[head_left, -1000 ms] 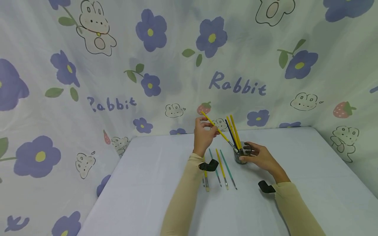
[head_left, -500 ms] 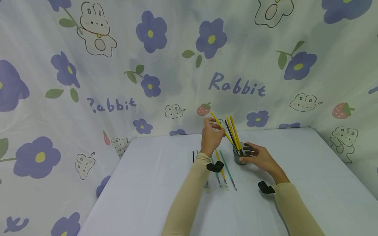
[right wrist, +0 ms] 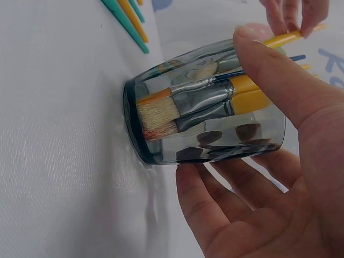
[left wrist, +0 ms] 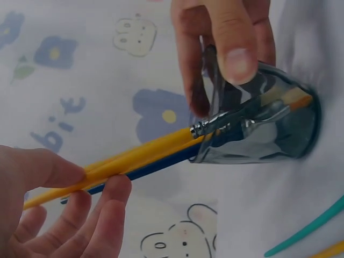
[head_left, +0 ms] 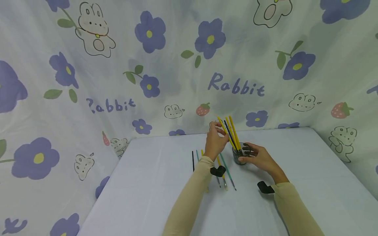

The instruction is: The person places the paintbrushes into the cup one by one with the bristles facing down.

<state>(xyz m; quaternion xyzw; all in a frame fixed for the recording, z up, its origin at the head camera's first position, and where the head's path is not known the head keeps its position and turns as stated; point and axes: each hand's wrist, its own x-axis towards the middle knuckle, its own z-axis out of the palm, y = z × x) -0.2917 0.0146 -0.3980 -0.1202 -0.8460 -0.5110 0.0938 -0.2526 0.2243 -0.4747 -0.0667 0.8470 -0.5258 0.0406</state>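
My left hand [head_left: 216,142] pinches a yellow paintbrush [left wrist: 99,173] by its handle between thumb and fingers. The bristle end of that brush is down inside a clear grey glass [right wrist: 177,80], and its handle leans left over the rim. On the table my right hand [head_left: 262,159] holds the glass, thumb on one side and fingers on the other. A dark blue paintbrush [left wrist: 164,167] and yellow ones stand in the glass too, bristles down. Wide pale bristles [right wrist: 159,112] with orange edges show through its wall in the right wrist view.
Left of the glass, several loose paintbrushes lie roughly side by side on the white table [head_left: 141,190]: a teal brush [head_left: 228,172], a yellow brush [head_left: 225,184], a black-handled brush [head_left: 193,160]. My left forearm covers some. A patterned cloth [head_left: 174,72] hangs behind.
My left hand has moved right, bringing the yellow paintbrush from a slanted position at the rim deeper into the glass and more upright. The right hand and glass stay almost still.
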